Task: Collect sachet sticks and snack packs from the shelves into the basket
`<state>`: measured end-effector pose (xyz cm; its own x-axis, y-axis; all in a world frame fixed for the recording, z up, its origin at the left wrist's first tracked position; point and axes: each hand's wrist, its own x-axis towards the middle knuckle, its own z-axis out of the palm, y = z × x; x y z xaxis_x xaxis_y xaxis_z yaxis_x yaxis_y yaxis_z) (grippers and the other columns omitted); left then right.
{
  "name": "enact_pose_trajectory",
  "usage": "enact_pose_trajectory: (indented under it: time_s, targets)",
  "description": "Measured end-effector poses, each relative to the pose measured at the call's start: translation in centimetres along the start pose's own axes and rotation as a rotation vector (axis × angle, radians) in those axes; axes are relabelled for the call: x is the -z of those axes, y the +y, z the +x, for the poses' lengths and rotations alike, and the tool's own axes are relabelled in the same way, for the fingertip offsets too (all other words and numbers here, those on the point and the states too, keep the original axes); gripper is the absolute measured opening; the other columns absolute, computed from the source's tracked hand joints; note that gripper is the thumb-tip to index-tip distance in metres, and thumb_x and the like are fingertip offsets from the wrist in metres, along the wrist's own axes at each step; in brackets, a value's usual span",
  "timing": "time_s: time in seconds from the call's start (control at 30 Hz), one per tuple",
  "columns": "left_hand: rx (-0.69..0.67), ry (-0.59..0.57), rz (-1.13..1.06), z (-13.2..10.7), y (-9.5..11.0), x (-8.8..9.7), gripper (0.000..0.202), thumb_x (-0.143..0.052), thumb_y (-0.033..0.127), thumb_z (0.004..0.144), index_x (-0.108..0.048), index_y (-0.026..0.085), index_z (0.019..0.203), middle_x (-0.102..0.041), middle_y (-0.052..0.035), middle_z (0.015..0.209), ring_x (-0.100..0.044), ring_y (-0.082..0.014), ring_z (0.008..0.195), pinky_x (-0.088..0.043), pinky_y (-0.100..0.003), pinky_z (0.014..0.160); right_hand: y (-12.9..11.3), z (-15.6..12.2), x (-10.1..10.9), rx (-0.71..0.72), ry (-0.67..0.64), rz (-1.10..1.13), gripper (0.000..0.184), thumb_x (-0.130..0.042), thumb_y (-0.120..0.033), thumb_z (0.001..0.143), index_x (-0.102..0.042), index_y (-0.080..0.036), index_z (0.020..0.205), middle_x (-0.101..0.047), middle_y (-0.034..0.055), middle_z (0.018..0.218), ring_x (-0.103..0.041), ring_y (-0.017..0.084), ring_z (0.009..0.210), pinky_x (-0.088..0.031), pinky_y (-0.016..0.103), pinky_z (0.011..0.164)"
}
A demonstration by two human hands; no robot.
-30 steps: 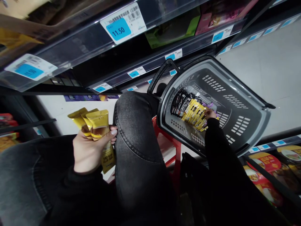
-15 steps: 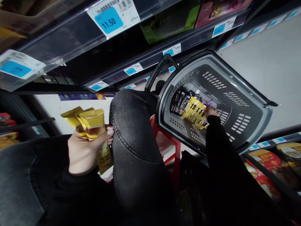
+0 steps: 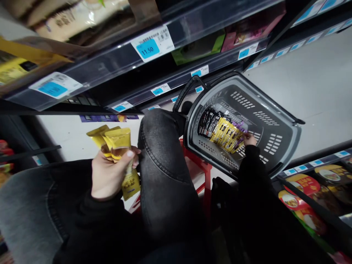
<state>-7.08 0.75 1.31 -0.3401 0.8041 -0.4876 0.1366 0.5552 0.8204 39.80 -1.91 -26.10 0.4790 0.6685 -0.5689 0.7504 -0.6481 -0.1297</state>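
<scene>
We are looking down between shelves, and our left hand (image 3: 108,172) is grasping a bunch of yellow packets (image 3: 117,139) left of the frame's centre. Its fingers are wrapping around them, with the thumb pressing across the front; the tops are fanning out above the hand, and one end is sticking out below it. This hand is hovering near our dark-trousered knee (image 3: 162,150), in the middle of the frame.

Right of centre, our right hand (image 3: 249,139) is reaching into a grey basket (image 3: 293,146). Its fingers are bending at the right end of the packets inside; we cannot tell whether they are gripping one or only touching. A row of yellow packets (image 3: 227,135) is lying in the basket's left part, with black packets (image 3: 209,123) sitting just left of it and purple packets (image 3: 239,125) showing along its upper right edge. A black handle (image 3: 185,90) is jutting out at the basket's upper left.

A red frame (image 3: 207,179) is showing below the basket. Across the upper left, a shelf edge (image 3: 107,64) is carrying a price label (image 3: 152,44) reading 11.50. Round-fronted packages (image 3: 305,183) are filling the lower right.
</scene>
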Motion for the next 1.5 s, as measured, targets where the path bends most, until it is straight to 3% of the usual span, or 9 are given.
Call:
enact_pose_trajectory:
  time_s: [0.13, 0.27, 0.4, 0.53, 0.73, 0.9, 1.13, 1.27, 1.5]
  targets:
    - [0.024, -0.15, -0.238, -2.3, 1.5, 0.1, 0.035, -0.072, 0.048, 0.067, -0.063, 0.017, 0.081, -0.061, -0.0012, 0.069, -0.05, -0.0095, 0.047, -0.037, -0.023, 0.042, -3.5, -6.9, 2.4, 0.097, -0.008, 0.365, 0.021, -0.051, -0.029, 0.079, -0.063, -0.015, 0.09, -0.068, 0.0112, 0.097, -0.064, 0.021, 0.086, -0.048, 0.036, 0.082]
    - [0.12, -0.287, -0.555, -5.2, 2.6, 0.2, 0.047, -0.074, 0.049, 0.064, -0.059, 0.018, 0.097, -0.063, -0.0009, 0.071, -0.049, -0.0083, 0.045, -0.037, -0.021, 0.041, -11.1, -18.5, 5.7, 0.454, -0.147, 0.806, 0.024, -0.055, -0.041, 0.079, -0.062, -0.019, 0.085, -0.066, 0.0055, 0.084, -0.062, 0.019, 0.077, -0.049, 0.035, 0.075]
    - [0.116, -0.331, -0.664, -8.0, 2.9, 2.2, 0.049, -0.074, 0.049, 0.064, -0.058, 0.016, 0.097, -0.067, -0.0051, 0.079, -0.056, -0.0098, 0.05, -0.044, -0.021, 0.045, -19.2, -30.9, 9.2, 0.709, -0.271, 0.975, 0.022, -0.057, -0.041, 0.082, -0.06, -0.024, 0.095, -0.062, 0.0013, 0.078, -0.058, 0.014, 0.068, -0.048, 0.03, 0.067]
    - [0.113, -0.367, -0.714, -10.0, 1.3, 5.9, 0.05, -0.075, 0.05, 0.062, -0.056, 0.013, 0.09, -0.066, -0.0058, 0.076, -0.057, -0.01, 0.051, -0.046, -0.021, 0.045, -26.1, -37.6, 8.8, 0.875, -0.31, 0.921, 0.034, -0.066, -0.042, 0.074, -0.056, -0.023, 0.101, -0.058, 0.0007, 0.081, -0.056, 0.014, 0.069, -0.047, 0.028, 0.065]
    - [0.038, -0.17, -0.683, -8.7, -4.8, 11.4, 0.06, -0.068, 0.068, 0.058, -0.047, 0.016, 0.078, -0.049, 0.0034, 0.046, -0.048, -0.0092, 0.037, -0.038, -0.019, 0.036, -34.2, -40.2, 2.1, 1.023, -0.488, 0.795, 0.044, -0.074, -0.045, 0.061, -0.057, -0.022, 0.095, -0.054, -0.0029, 0.08, -0.043, 0.007, 0.052, -0.039, 0.024, 0.051]
    - [-0.026, -0.187, -0.658, -6.3, -8.1, 13.9, 0.051, -0.059, 0.062, 0.073, -0.051, 0.014, 0.089, -0.056, -0.0002, 0.054, -0.054, -0.012, 0.041, -0.044, -0.023, 0.042, -36.8, -40.8, -1.8, 1.0, -0.537, 0.799, 0.046, -0.078, -0.042, 0.052, -0.062, -0.02, 0.089, -0.056, 0.0002, 0.088, -0.042, 0.007, 0.051, -0.038, 0.025, 0.05]
    - [-0.015, 0.002, -0.848, -5.1, -9.3, 14.1, 0.027, -0.071, 0.028, 0.073, -0.049, 0.015, 0.083, -0.056, 0.0025, 0.06, -0.053, -0.0064, 0.047, -0.043, -0.016, 0.047, -36.0, -41.2, 1.3, 0.862, -0.465, 1.151, 0.036, -0.073, -0.037, 0.062, -0.049, -0.023, 0.086, -0.059, -0.0011, 0.083, -0.043, 0.005, 0.047, -0.032, 0.02, 0.042]
    - [0.066, -0.032, -0.899, -4.5, -9.5, 15.0, 0.027, -0.069, 0.03, 0.075, -0.048, 0.013, 0.078, -0.055, 0.0009, 0.059, -0.038, -0.0018, 0.035, -0.029, -0.015, 0.035, -34.9, -43.3, 3.5, 1.139, -0.44, 1.202, 0.028, -0.067, -0.035, 0.071, -0.046, -0.025, 0.086, -0.062, 0.002, 0.097, -0.065, 0.016, 0.075, -0.052, 0.034, 0.072]
    - [0.216, -0.348, -1.176, -4.4, -9.0, 17.0, 0.037, -0.054, 0.047, 0.084, -0.053, 0.012, 0.075, -0.049, 0.0012, 0.057, -0.028, 0.0012, 0.034, -0.022, -0.011, 0.032, -32.5, -44.6, 1.6, 1.559, -0.437, 0.72, 0.007, -0.059, -0.018, 0.079, -0.064, -0.022, 0.081, -0.068, 0.0056, 0.105, -0.063, 0.02, 0.1, -0.048, 0.037, 0.091]
